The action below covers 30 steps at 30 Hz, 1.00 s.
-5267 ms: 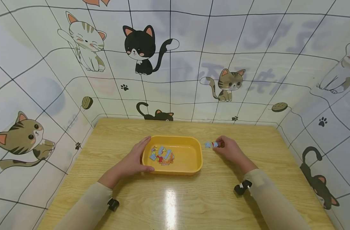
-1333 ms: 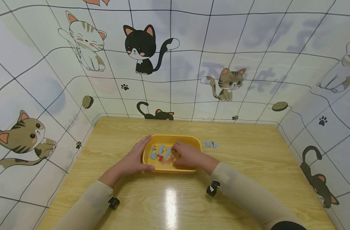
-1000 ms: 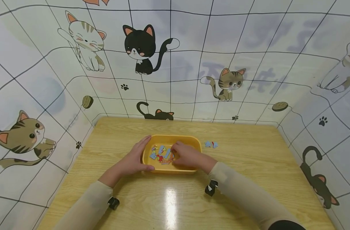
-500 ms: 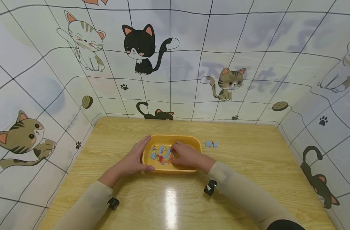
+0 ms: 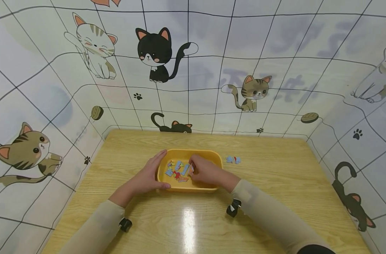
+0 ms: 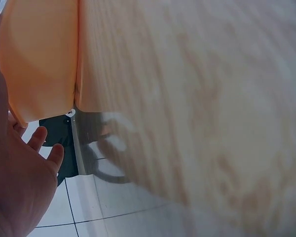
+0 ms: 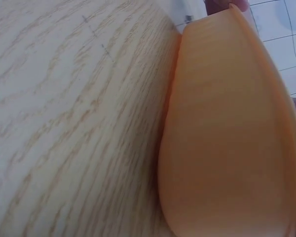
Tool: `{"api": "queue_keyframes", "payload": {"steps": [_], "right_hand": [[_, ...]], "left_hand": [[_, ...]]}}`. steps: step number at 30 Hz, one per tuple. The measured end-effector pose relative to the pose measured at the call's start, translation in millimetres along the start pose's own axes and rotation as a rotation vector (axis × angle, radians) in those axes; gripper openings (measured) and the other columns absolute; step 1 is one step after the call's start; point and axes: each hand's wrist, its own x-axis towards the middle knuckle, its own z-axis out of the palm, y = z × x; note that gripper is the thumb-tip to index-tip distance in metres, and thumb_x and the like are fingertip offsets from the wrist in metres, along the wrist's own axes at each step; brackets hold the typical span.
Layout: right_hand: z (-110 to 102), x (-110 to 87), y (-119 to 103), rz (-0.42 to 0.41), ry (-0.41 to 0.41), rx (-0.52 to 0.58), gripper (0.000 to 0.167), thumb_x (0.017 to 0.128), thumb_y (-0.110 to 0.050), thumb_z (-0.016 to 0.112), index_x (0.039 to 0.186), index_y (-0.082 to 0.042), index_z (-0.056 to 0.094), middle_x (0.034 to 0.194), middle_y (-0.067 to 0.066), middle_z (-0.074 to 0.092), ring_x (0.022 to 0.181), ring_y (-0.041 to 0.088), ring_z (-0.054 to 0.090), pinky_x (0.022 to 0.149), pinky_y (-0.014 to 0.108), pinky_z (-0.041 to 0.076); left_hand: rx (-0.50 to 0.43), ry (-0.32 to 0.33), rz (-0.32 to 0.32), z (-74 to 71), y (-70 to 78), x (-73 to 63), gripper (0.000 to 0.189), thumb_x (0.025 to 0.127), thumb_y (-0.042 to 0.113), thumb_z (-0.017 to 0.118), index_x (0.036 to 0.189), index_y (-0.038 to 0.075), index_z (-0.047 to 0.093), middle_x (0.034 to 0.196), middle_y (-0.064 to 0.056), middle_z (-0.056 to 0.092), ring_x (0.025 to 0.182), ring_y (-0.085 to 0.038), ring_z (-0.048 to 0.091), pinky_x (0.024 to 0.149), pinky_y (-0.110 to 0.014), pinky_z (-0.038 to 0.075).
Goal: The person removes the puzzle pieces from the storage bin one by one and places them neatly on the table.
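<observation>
Since 5.3 s ago, your right hand (image 5: 208,173) has moved off the blue pair and into the yellow rectangular plastic tray (image 5: 193,189). Its fingers are curled and look to be pinching a small orange-and-pink cardboard puzzle piece (image 5: 191,170) near the middle of the tray, tilted on edge; contact partly hidden. Your left hand (image 5: 146,175) grips the tray's left end, thumb on the near side, other fingers along the far-left rim. Other multicoloured puzzle pieces (image 5: 177,175) lie loose in the tray's left half. Two light-blue puzzle pieces (image 5: 229,159) sit side by side on the wood-grain surface (image 5: 161,218), just right of the tray. Behind: white cat-print wall (image 5: 202,98).
</observation>
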Motion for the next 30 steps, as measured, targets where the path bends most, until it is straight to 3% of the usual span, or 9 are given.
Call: {"api": "queue_keyframes", "payload": {"steps": [3,10,17,30], "right_hand": [[-3.4,-1.6,-0.6,-0.002,0.009,0.044,0.046,0.097,-0.013,0.082,0.136,-0.004,0.058,0.112,0.003,0.062,0.092,0.016,0.059,0.082,0.035,0.054],[-20.9,-10.7,-5.8,-0.018,0.039,0.113,0.051,0.097,-0.008,0.082,0.141,0.002,0.059,0.116,0.009,0.063,0.083,0.017,0.06,0.071,0.031,0.053],[-33.8,-23.2,-1.3,-0.062,0.07,0.108,0.05,0.099,-0.011,0.082,0.142,0.001,0.059,0.117,0.009,0.065,0.093,0.021,0.064,0.075,0.033,0.056],[-51.2,-44.4,16.5,-0.045,0.153,0.129,0.055,0.101,-0.021,0.083,0.148,-0.004,0.059,0.118,0.0,0.065,0.098,0.02,0.064,0.081,0.038,0.057]], "left_hand": [[-0.001,0.0,0.003,0.2,0.5,-0.3,0.138,0.078,0.059,0.098,0.18,0.027,0.01,0.186,0.003,0.01,0.169,-0.035,0.014,0.131,-0.067,0.021],[-0.003,0.001,0.001,-0.1,0.3,-1.3,0.139,0.077,0.061,0.098,0.18,0.027,0.01,0.186,0.003,0.01,0.169,-0.034,0.013,0.131,-0.067,0.02],[0.0,0.005,0.016,0.0,-2.6,-1.6,0.141,0.076,0.063,0.098,0.18,0.024,0.01,0.186,0.004,0.01,0.169,-0.032,0.012,0.133,-0.065,0.018],[0.004,0.008,0.025,1.2,-3.8,1.2,0.141,0.077,0.064,0.097,0.18,0.022,0.011,0.186,0.004,0.01,0.169,-0.033,0.013,0.133,-0.065,0.019]]}}
